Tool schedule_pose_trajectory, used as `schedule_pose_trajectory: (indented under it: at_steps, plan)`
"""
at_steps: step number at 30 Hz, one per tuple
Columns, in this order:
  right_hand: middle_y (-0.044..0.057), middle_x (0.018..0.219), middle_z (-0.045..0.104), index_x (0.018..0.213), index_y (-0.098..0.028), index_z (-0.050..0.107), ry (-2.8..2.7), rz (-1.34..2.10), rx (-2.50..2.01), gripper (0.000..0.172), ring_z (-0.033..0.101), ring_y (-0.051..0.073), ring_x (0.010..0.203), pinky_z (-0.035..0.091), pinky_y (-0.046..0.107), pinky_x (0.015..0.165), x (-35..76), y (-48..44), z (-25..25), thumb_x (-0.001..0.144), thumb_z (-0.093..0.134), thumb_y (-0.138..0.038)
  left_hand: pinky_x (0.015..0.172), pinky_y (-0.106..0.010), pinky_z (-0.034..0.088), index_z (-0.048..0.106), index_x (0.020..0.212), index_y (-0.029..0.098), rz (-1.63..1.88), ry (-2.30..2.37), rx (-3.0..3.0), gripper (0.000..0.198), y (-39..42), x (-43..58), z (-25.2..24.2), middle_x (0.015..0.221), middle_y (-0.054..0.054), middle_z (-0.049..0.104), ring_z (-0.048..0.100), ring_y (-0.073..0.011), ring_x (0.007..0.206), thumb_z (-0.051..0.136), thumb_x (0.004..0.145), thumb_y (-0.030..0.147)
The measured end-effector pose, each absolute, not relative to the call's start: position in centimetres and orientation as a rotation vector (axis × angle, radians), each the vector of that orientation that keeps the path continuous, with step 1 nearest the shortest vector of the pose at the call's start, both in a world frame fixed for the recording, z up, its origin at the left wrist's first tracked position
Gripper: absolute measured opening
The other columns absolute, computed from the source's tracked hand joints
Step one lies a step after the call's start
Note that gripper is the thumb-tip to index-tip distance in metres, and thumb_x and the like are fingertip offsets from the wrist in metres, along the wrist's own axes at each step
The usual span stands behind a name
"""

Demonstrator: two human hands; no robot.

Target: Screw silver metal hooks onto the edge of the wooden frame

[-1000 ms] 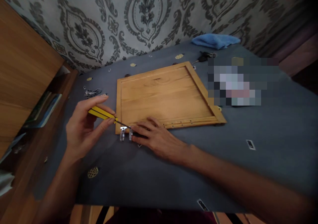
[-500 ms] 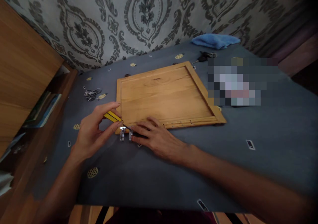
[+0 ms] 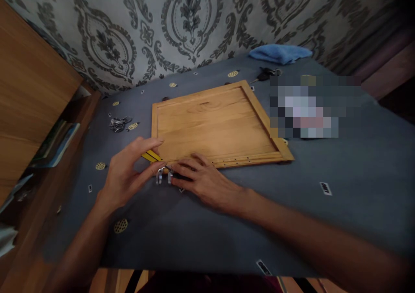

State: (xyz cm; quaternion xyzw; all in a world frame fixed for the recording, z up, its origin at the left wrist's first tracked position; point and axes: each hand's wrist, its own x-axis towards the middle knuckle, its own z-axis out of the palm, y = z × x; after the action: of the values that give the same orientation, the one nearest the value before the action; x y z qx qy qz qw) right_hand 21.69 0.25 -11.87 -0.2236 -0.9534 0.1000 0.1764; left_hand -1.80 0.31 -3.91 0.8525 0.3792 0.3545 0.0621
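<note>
My left hand (image 3: 125, 172) is closed around the yellow handle of a screwdriver (image 3: 151, 156), thumb below and fingers above. The screwdriver's dark shaft slants down to the right toward a shiny metal hinge (image 3: 160, 176) at the near left corner of a framed wooden panel (image 3: 214, 124). My right hand (image 3: 205, 178) lies over the panel's near edge, fingers stretched and apart, fingertips beside the hinge and the shaft. The exact contact of the screwdriver tip is hidden by these fingers. The panel lies flat, with small dark holes along its near rail.
A tangle of small metal parts (image 3: 119, 123) lies left of the panel on the blue-grey tablecloth (image 3: 181, 236). Behind it are keys (image 3: 266, 74) and a blue cloth (image 3: 280, 53). A pixelated item (image 3: 304, 111) sits at right. A wooden shelf (image 3: 61, 141) stands at left.
My left hand has shifted slightly to the right with the screwdriver, and less of the yellow handle shows. My right hand and the panel have stayed in place.
</note>
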Motion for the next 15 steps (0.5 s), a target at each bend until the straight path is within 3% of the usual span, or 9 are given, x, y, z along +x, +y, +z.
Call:
schedule_pose_trajectory:
  at_steps: [4,8,15]
  plan:
    - [0.009,0.15,0.058,0.134,-0.021,0.063,-2.698,0.276,-0.609,0.036,0.048,0.03,0.138,0.037,0.061,0.115,21.7,0.27,-11.76,0.1,0.055,-0.012,0.097,-0.037,0.059,0.061,0.133,0.031,1.082,1.176,2.619,0.046,0.09,-1.6,-3.78,0.117,-0.002,0.075,0.075,-0.0195,0.1,0.077,0.091,0.024]
    - [0.01,0.152,0.056,0.135,-0.021,0.062,-2.705,0.281,-0.609,0.036,0.047,0.03,0.139,0.037,0.063,0.114,21.7,0.19,-11.72,0.102,0.053,-0.014,0.087,-0.031,0.061,0.061,0.134,0.031,1.062,1.158,2.561,0.046,-0.01,-1.65,-3.73,0.111,-0.001,0.074,0.074,-0.0176,0.095,0.075,0.092,0.022]
    - [0.01,0.151,0.056,0.135,-0.022,0.062,-2.715,0.27,-0.614,0.034,0.046,0.029,0.139,0.037,0.061,0.115,21.64,0.12,-11.89,0.103,0.054,-0.016,0.084,-0.028,0.06,0.061,0.136,0.031,1.031,1.062,2.524,0.045,0.13,-2.11,-3.68,0.11,-0.001,0.074,0.074,-0.0158,0.095,0.073,0.094,0.019]
